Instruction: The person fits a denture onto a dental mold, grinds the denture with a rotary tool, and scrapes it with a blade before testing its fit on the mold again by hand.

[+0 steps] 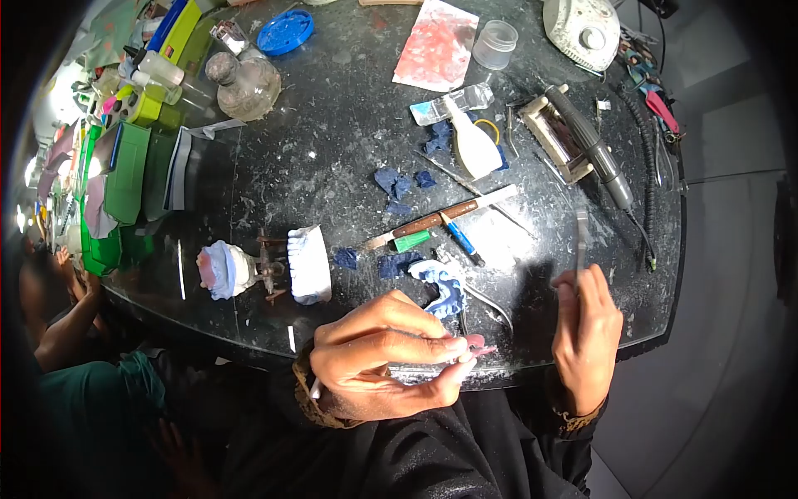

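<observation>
My left hand (pixel 386 358), near the table's front edge, pinches a small pink piece (pixel 478 345) between thumb and fingers. To its right, my right hand (pixel 586 333) is closed around a thin metal tool (pixel 581 233) whose flat end points away from me. A blue and white horseshoe-shaped dental piece (pixel 445 289) lies just beyond my left hand. Further left are a white tooth model (pixel 309 264) and a blue and white model with a pink part (pixel 224 270), with a metal frame between them. A wooden-handled knife (pixel 432 220) lies beyond, beside a blue pencil (pixel 462 241).
A grey handpiece (pixel 586 137) rests on a stand at the right. A white bottle (pixel 475 150), a clear cup (pixel 495 44) and a glass flask (pixel 249 87) stand or lie further back. Green bins (pixel 125 175) are at the left, near another person's arm (pixel 71 328).
</observation>
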{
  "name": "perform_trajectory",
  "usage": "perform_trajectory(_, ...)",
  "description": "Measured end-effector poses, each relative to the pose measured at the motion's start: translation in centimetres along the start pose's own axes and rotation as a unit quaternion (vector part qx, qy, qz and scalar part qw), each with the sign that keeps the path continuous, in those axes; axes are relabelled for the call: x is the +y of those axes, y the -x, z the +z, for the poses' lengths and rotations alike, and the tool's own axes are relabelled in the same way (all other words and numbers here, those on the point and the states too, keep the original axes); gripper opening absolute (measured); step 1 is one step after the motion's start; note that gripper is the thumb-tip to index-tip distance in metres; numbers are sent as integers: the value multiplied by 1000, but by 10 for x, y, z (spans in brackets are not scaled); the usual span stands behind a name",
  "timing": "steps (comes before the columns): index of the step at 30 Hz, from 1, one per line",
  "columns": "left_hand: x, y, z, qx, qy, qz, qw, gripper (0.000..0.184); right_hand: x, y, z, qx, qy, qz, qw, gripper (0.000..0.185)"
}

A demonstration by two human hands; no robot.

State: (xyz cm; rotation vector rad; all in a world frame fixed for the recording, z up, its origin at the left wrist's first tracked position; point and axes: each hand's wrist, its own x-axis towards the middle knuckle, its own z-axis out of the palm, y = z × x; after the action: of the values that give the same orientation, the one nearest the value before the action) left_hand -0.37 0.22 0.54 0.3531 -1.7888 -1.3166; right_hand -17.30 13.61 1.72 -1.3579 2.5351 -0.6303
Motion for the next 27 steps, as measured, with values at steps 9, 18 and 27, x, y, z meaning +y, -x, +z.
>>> perform_trajectory(9, 1, -1, 1, -53, 30, -24, 998, 23, -31, -3, -4, 38, -255, -272, 927, 34)
perform_trajectory(18, 34, 6, -27, -114, -149, -163, 969, 47, -24, -2, 5, 91, -280, -169, 940, 26)
perform_trajectory(27, 3, 2, -6, -211, -282, -259, 899, 77, -19, 4, 27, 118, -362, -28, 924, 22)
